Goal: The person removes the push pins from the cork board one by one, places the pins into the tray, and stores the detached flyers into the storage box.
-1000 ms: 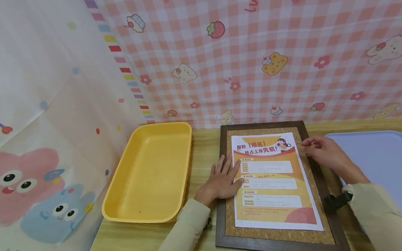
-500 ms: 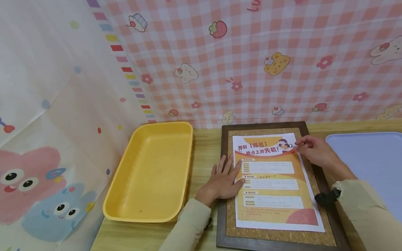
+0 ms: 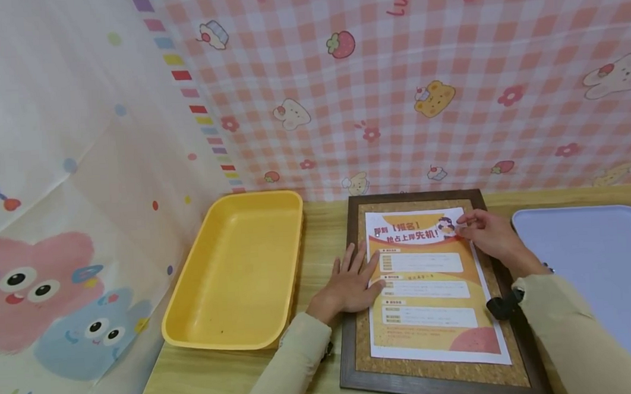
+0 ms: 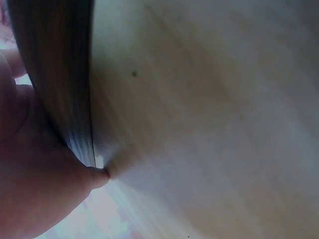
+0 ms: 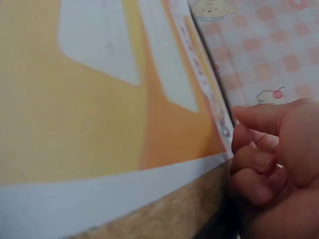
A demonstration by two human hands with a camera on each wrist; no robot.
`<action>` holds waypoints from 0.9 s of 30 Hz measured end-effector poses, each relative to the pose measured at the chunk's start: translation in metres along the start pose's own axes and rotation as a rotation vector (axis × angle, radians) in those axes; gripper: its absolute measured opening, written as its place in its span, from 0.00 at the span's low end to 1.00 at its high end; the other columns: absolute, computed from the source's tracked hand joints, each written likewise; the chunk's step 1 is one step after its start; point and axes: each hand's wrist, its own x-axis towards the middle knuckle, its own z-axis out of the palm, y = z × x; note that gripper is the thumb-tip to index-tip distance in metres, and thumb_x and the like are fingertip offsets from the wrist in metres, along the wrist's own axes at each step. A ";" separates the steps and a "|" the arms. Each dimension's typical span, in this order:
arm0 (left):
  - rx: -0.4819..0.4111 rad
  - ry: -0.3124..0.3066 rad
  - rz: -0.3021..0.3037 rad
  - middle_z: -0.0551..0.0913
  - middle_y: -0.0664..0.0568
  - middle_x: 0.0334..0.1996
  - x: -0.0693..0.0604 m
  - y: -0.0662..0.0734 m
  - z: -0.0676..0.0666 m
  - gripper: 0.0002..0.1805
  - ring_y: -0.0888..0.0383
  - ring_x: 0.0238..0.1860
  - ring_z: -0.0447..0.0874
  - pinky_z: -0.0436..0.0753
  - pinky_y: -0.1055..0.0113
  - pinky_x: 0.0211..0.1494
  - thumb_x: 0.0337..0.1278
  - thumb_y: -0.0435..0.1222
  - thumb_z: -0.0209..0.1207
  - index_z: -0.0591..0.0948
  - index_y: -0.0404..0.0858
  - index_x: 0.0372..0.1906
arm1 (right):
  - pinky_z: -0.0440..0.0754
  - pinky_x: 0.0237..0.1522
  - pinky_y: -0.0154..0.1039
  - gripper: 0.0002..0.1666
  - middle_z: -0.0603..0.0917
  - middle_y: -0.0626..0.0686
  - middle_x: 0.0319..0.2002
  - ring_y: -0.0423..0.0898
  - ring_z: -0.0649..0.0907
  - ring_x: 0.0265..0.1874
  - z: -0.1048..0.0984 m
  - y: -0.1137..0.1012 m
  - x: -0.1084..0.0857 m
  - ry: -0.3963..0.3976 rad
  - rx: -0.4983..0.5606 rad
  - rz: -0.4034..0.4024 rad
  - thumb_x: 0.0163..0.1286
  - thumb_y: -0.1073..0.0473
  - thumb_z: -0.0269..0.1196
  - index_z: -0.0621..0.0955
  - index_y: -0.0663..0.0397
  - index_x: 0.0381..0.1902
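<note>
A printed yellow-and-orange poster [image 3: 424, 334] lies on a cork board [image 3: 394, 368] with a dark wooden frame [image 3: 347, 350]. My left hand [image 3: 347, 287] rests flat with spread fingers across the frame's left side and the poster's left edge; the left wrist view catches part of this hand [image 4: 40, 169] beside the frame. At the poster's upper right, my right hand [image 3: 491, 235] has its thumb and bent index finger beside a small pin [image 5: 225, 130], a slight gap between the fingertips. Another small pin [image 3: 377, 234] sits at the poster's upper left.
A yellow tray [image 3: 234, 272] stands left of the board on the wooden table [image 3: 196, 382]. On the right lies a pale blue tray [image 3: 586, 254]. Behind the table hangs a pink checked cloth [image 3: 310, 102].
My right hand has moved left from the frame's right side to the pin at the poster's upper right, covering it in the head view. The left hand stays put.
</note>
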 end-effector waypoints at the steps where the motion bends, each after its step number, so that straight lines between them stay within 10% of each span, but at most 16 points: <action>1: 0.000 0.000 0.001 0.26 0.53 0.80 0.000 0.000 0.000 0.36 0.52 0.78 0.17 0.33 0.44 0.78 0.77 0.58 0.32 0.37 0.55 0.80 | 0.69 0.32 0.37 0.19 0.78 0.57 0.35 0.53 0.74 0.36 0.001 0.001 0.001 0.006 -0.007 -0.006 0.72 0.53 0.60 0.76 0.60 0.54; 17: 0.004 0.008 0.012 0.26 0.53 0.80 0.002 -0.004 -0.001 0.36 0.51 0.78 0.16 0.33 0.44 0.78 0.77 0.58 0.32 0.37 0.55 0.80 | 0.68 0.29 0.38 0.19 0.74 0.51 0.25 0.49 0.72 0.27 0.001 0.002 0.004 0.012 -0.030 -0.094 0.70 0.55 0.63 0.77 0.61 0.52; 27: -0.008 -0.013 0.014 0.26 0.53 0.80 0.001 -0.001 0.000 0.36 0.52 0.78 0.15 0.32 0.44 0.78 0.77 0.58 0.32 0.36 0.55 0.80 | 0.70 0.29 0.37 0.19 0.77 0.56 0.33 0.51 0.75 0.32 0.004 0.007 0.004 0.011 -0.044 -0.005 0.71 0.54 0.61 0.76 0.59 0.54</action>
